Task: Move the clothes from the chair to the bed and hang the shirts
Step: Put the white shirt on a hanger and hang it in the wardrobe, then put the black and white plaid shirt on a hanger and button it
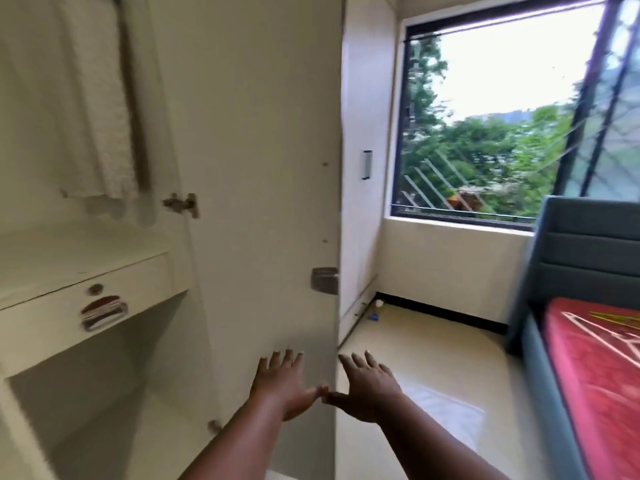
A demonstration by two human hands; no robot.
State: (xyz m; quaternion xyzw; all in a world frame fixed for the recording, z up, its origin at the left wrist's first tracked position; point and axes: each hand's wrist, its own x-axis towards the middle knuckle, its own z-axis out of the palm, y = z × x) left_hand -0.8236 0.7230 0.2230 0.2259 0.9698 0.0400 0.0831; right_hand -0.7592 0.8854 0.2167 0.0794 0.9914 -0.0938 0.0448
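Reaching out low, left hand (282, 382) and right hand (367, 389) are both spread flat, thumbs almost touching, holding nothing, right at the open wardrobe door (263, 168). White shirt (93, 98) hangs inside the wardrobe, and hangers (595, 327) lie on the red bed (595, 375) farther right.

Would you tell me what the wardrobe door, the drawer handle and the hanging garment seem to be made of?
Wardrobe door: probably laminated board with a matt cream finish; flat, even, no grain showing. Drawer handle: looks like polished or chromed metal, since it mirrors the room brightly. Hanging garment: a white textured fabric, perhaps terry or waffle weave; blur leaves it open.
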